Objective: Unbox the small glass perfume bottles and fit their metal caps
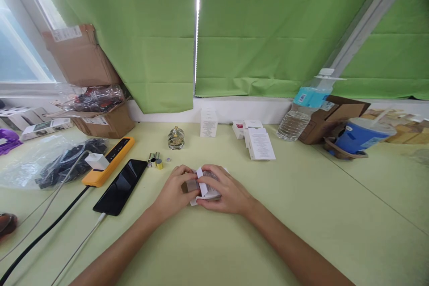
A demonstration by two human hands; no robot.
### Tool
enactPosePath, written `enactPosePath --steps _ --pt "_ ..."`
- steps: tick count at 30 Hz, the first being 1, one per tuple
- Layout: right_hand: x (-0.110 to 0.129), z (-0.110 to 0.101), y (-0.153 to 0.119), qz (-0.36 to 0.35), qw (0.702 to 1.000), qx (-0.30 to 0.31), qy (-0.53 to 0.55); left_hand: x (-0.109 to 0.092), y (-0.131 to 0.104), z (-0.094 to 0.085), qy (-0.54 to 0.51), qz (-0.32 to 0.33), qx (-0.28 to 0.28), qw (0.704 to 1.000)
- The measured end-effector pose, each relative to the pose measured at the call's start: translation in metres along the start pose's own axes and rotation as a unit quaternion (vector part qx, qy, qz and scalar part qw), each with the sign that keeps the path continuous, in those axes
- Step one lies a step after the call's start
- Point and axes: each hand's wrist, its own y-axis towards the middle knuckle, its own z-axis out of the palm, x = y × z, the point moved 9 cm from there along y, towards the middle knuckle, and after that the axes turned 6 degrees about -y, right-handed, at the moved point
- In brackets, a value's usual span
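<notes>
A small white carton (pixel 210 191) with fine print is held low over the table, its flaps open at the left end. My right hand (pixel 229 190) grips the printed body, thumb below and fingers on top. At the open end, my left hand (pixel 177 188) is closed with its fingertips on the flaps; a greyish-brown surface shows between its thumb and fingers, too covered to identify. Beyond my hands stand a clear ornate glass bottle (pixel 176 138) and an upright white carton (pixel 208 123). Several small gold and silver caps (pixel 156 161) are grouped left of my hands.
More white cartons (pixel 261 144) lie at the back right. A water bottle (pixel 298 114) and a blue cup (pixel 362 134) lean near a cardboard box (pixel 331 118). On the left are a black phone (pixel 121 187), an orange power strip (pixel 110 161), cables and an open carton (pixel 107 120).
</notes>
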Motion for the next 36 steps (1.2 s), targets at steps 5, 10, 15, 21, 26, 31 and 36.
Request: enactPosePath --steps 5,10,15,21,26,31,36 --pt "0.004 0.006 0.0 -0.009 1.0 0.02 -0.019 0.013 0.001 0.009 -0.011 -0.035 0.001 0.999" --pt "0.006 0.005 0.001 0.004 1.0 0.015 -0.026 0.024 0.002 0.014 -0.065 -0.054 -0.001 0.996" --pt "0.006 0.005 0.003 0.02 0.999 0.005 -0.026 0.025 0.002 0.012 -0.072 -0.064 -0.02 0.995" --pt "0.009 0.007 0.003 0.018 1.0 0.008 -0.023 0.023 0.003 0.01 -0.038 -0.066 -0.013 0.997" --pt "0.009 0.007 0.003 0.016 1.0 0.007 -0.025 0.02 0.004 0.01 -0.007 -0.049 -0.012 0.999" --pt "0.009 0.007 0.003 0.012 1.0 0.008 -0.02 0.015 0.004 0.01 -0.001 -0.039 -0.008 0.999" --pt "0.009 0.005 0.004 0.005 1.0 0.015 -0.016 0.011 0.004 0.01 -0.008 -0.032 -0.005 0.999"
